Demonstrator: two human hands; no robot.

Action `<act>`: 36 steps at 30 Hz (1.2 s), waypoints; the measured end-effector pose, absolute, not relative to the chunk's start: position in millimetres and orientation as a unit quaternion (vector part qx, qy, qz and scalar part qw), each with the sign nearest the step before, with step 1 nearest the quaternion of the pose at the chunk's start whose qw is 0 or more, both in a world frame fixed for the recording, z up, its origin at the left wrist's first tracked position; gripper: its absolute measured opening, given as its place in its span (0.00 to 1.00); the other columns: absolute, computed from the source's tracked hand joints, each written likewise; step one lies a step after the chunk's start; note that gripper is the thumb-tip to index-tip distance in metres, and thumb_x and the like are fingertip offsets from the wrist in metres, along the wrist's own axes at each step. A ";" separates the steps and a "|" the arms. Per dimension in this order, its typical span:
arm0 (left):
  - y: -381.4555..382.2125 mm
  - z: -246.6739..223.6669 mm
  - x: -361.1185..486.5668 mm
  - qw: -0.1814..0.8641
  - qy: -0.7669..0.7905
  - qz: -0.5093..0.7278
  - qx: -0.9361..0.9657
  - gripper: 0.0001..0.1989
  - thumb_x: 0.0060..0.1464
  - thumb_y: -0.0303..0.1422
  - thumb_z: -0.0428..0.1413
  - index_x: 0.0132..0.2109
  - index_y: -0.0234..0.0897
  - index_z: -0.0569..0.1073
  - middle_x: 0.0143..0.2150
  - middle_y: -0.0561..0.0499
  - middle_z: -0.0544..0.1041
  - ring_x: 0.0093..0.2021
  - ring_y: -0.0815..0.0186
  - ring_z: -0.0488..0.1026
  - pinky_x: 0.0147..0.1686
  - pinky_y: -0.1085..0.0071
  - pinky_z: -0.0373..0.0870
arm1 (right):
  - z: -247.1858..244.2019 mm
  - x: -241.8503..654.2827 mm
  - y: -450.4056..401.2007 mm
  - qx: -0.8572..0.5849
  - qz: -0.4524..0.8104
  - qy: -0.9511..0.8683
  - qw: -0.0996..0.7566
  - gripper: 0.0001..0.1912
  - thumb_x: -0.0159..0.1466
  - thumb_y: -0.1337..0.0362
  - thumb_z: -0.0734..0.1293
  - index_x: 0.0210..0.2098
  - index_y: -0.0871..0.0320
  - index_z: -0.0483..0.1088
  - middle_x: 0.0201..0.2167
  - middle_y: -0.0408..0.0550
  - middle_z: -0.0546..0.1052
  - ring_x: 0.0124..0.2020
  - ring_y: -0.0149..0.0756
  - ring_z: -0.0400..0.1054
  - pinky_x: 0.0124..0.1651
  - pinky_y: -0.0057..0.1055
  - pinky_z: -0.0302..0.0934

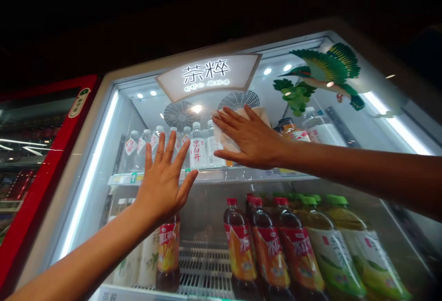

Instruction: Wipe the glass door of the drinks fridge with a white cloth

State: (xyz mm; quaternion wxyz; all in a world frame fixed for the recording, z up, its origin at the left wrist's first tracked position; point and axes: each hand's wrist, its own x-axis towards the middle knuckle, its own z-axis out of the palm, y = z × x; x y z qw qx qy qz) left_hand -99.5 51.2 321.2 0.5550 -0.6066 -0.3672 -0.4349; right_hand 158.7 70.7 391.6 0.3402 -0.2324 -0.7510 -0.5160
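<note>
My left hand [162, 181] is open, its fingers spread wide and its palm toward the glass door [203, 199] of a lit drinks fridge; it holds nothing. To the right and a little higher, my right hand [247, 135] holds a pale cloth [226, 141] flat against the glass, with the fingers stretched out over it. Edges of the cloth show left of and above the hand; the rest is hidden under the palm. Behind the glass, clear water bottles [196, 147] stand on the upper shelf.
Red-capped tea bottles [269, 246] and green-capped bottles [338, 246] fill the lower right shelf. A lit sign [209, 76] hangs at the top. A kingfisher picture [321, 73] decorates the upper right. A red-framed fridge [44, 176] stands at the left.
</note>
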 end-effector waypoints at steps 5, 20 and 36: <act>46.9 332.3 -154.5 0.554 -0.392 -0.429 -0.597 0.34 0.69 0.49 0.45 0.77 0.49 0.48 0.82 0.44 0.41 0.80 0.47 0.33 0.75 0.34 0.33 | 403.1 105.0 70.5 -0.175 -0.534 -0.777 0.283 0.51 0.68 0.30 0.52 0.76 0.59 0.46 0.78 0.55 0.47 0.79 0.51 0.37 0.78 0.62 0.26; 47.6 316.8 -288.4 0.552 -0.379 -0.420 -0.613 0.35 0.70 0.49 0.44 0.78 0.52 0.46 0.82 0.45 0.40 0.80 0.44 0.34 0.74 0.31 0.35 | 417.4 -36.7 66.1 -0.247 -0.515 -0.740 0.355 0.48 0.68 0.30 0.53 0.77 0.51 0.42 0.79 0.48 0.45 0.79 0.53 0.35 0.76 0.66 0.25; 30.7 131.7 -248.3 0.420 -0.436 -0.460 -0.650 0.44 0.67 0.38 0.52 0.78 0.52 0.34 0.80 0.54 0.24 0.80 0.44 0.22 0.72 0.26 0.25 | 198.3 -22.1 47.6 -0.298 -0.452 -0.750 0.380 0.49 0.71 0.37 0.54 0.79 0.54 0.29 0.78 0.53 0.47 0.79 0.56 0.37 0.77 0.65 0.18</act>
